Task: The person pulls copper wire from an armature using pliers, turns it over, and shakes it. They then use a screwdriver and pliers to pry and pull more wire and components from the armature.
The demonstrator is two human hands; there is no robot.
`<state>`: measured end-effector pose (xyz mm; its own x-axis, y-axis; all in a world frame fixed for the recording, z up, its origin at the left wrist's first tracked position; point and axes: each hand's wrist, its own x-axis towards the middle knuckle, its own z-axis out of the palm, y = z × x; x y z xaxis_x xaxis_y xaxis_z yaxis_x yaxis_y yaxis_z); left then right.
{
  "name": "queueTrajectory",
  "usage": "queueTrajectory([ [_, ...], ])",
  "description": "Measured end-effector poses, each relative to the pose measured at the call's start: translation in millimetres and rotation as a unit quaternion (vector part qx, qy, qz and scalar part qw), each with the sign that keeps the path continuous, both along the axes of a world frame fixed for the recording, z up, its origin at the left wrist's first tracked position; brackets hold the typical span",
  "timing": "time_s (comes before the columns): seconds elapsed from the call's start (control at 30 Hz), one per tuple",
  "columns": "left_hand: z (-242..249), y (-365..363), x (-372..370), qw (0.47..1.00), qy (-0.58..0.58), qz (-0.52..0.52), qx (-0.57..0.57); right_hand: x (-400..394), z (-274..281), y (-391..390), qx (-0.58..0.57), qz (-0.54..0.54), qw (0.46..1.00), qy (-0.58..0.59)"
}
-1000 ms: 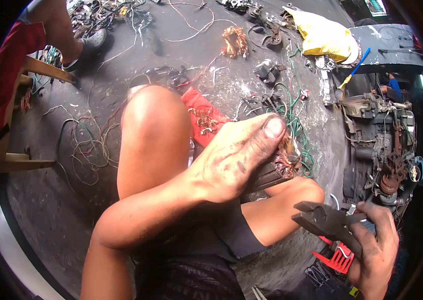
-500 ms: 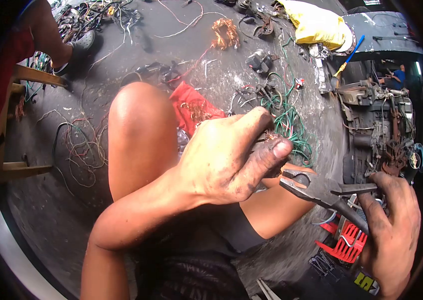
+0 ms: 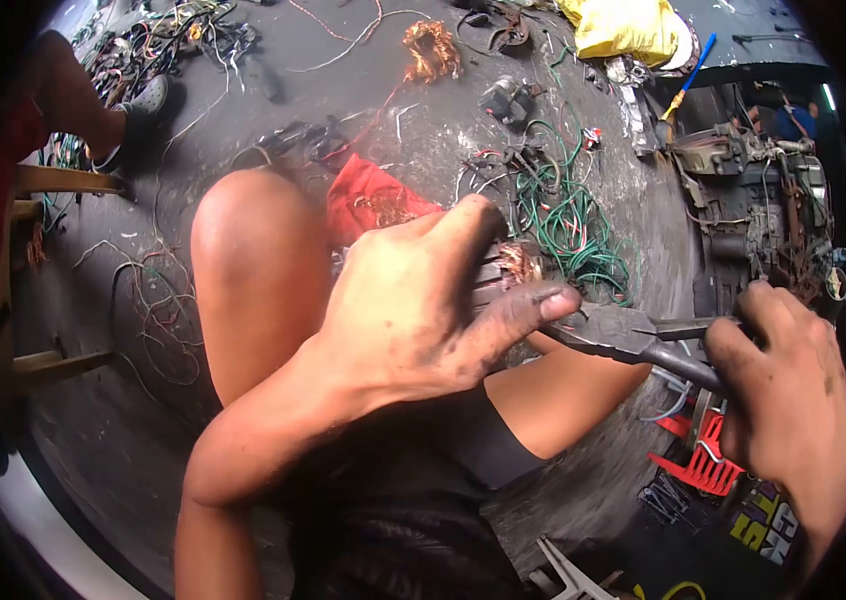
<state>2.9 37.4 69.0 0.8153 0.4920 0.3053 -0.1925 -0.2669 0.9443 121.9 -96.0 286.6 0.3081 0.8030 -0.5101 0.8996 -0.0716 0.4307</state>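
My left hand is closed, back toward me, with a blackened thumb and forefinger. Between them shows a grey ribbed metal piece with a tuft of copper wire at its end; the rest is hidden by the hand. My right hand is wrapped round the handles of a pair of pliers. The pliers' jaws are at the left thumb tip, below the copper tuft. Whether they bite on anything is hidden. Beyond the left hand lies a red cloth with copper strands on it.
Green wires lie tangled on the floor, with a copper wire bundle farther off. An engine stands at the right. A red plastic rack is below my right hand. Another person's shoe and a wooden stool are at left.
The pliers have come up against the left thumb, and their jaws, spread apart before, are now partly behind it. The copper tuft shows more. The left hand has moved slightly left.
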Motion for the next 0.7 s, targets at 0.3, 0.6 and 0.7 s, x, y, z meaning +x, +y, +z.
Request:
queueTrajectory([
  [0.3, 4, 8, -7, 0.961, -0.064, -0.063, -0.262, 20, -33, -40, 0.109, -0.127, 0.945, 0.281],
  [0.6, -5, 2, 2, 0.934, -0.039, -0.025, -0.353, 12, -55, -59, 0.263, -0.143, 0.903, 0.307],
  [0.7, -7, 4, 3, 0.94, -0.006, -0.037, -0.339, -1, -48, -53, 0.276, -0.097, 0.922, 0.254],
])
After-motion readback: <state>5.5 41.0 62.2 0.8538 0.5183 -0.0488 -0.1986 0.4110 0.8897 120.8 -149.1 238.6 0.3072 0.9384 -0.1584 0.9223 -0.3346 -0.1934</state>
